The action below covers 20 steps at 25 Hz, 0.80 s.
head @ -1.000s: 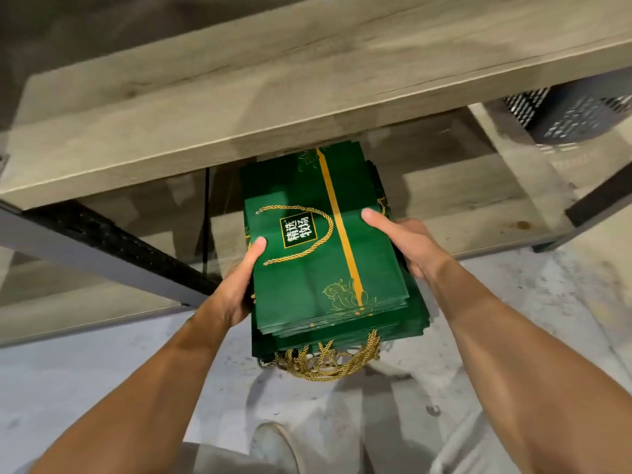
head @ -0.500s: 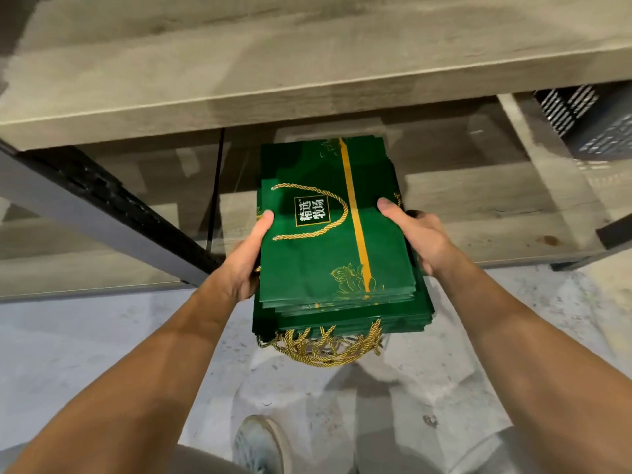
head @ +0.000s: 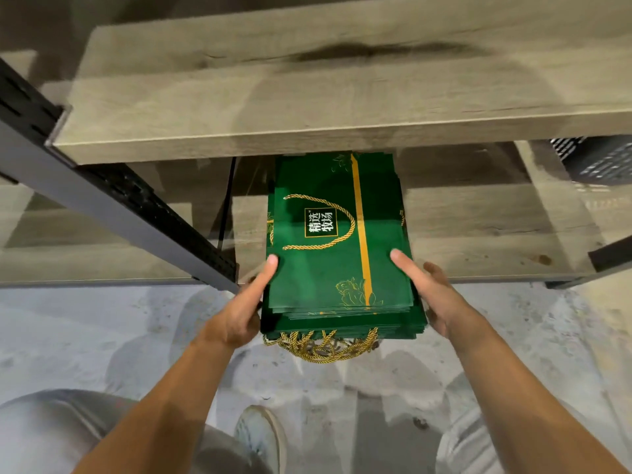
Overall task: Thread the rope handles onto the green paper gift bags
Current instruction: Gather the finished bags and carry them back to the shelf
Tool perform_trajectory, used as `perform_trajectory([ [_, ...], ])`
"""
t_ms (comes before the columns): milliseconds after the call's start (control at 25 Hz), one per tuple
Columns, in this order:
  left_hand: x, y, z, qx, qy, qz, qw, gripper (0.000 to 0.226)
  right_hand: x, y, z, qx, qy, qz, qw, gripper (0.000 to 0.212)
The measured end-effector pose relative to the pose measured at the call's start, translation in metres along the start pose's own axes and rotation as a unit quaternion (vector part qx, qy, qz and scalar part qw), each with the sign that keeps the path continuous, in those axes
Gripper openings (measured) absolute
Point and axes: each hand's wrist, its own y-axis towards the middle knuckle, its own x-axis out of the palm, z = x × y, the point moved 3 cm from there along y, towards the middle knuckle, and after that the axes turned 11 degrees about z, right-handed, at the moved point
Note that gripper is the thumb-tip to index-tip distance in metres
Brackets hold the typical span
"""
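Setting: grey wood-grain upper shelf (head: 342, 97) on a dark metal frame (head: 113, 196); lower shelf (head: 496, 230) beneath it; pale concrete floor (head: 102, 336) in front.
Stack: green paper gift bags (head: 328, 278) lie flat in a pile, far end tucked under the upper shelf, near end projecting past the lower shelf's front edge.
Handles: gold rope handles (head: 321, 347) hang in a bunch from the stack's near end; one loop lies across the top bag.
Left hand: left hand (head: 239, 313) clasps the stack's left edge, thumb laid on the top bag, fingers underneath.
Right hand: right hand (head: 434, 295) clasps the right edge likewise, thumb on top.
Change: stack sits further under the upper shelf than half a second ago; both grips unchanged.
Meaning: judged a threaded batch being stowed on the lower shelf, not threading itself.
Next: release calls for the stack resting fully on the shelf.
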Motion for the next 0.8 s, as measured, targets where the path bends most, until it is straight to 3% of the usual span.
perform_trajectory([
  [80,0.006,-0.003,-0.011,-0.024,-0.019,-0.053,0.998,0.056,-0.002,0.001,0.014,0.045,0.018,-0.044,0.998,0.132],
  [160,0.006,-0.001,-0.014,-0.014,-0.014,-0.056,0.998,0.059,-0.006,0.004,0.02,0.045,0.059,-0.081,0.994,0.137],
  [240,0.003,0.003,-0.015,-0.002,-0.01,-0.047,0.999,0.061,-0.009,-0.003,0.014,0.025,0.086,-0.094,0.992,0.118],
  [320,-0.001,0.009,-0.018,0.004,-0.004,-0.049,0.999,0.06,-0.011,-0.009,0.011,0.007,0.079,-0.103,0.992,0.084],
  [400,-0.001,0.01,-0.019,0.006,-0.002,-0.055,0.998,0.057,-0.012,-0.012,0.009,-0.006,0.061,-0.096,0.993,0.073],
  [640,0.013,0.014,0.01,-0.016,-0.014,0.011,1.0,0.055,-0.009,0.004,-0.007,-0.062,-0.016,-0.001,0.998,0.104],
  [800,0.025,0.021,0.049,-0.022,0.001,0.041,0.999,0.059,0.001,0.021,-0.038,-0.067,-0.008,0.039,0.997,0.098],
])
